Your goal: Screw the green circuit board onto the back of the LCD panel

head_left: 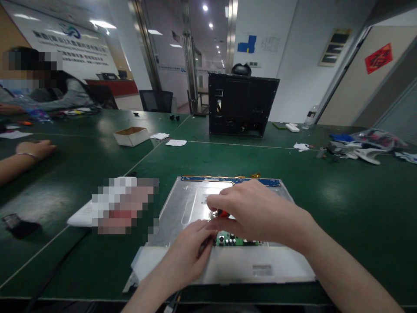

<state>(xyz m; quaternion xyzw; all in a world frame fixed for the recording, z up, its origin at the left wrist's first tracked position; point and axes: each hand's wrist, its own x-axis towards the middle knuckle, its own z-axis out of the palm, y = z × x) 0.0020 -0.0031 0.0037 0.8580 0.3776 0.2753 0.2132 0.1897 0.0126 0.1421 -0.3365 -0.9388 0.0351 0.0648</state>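
A flat display panel lies face down before me, with a silver metal back and a white lower strip. On its lower half sits a green circuit board bearing several small round components. My right hand is closed around a small red-handled screwdriver; its metal end shows between the fingers and its tip is hidden. My left hand rests at the left end of the green board, fingers curled together close to the right fingertips. What they pinch, if anything, is hidden. A blue circuit strip runs along the panel's far edge.
A black monitor housing stands upright across the green table. An open cardboard box and paper scraps lie left of it. A blurred white-and-red item is left of the panel. Another person's hand rests at far left.
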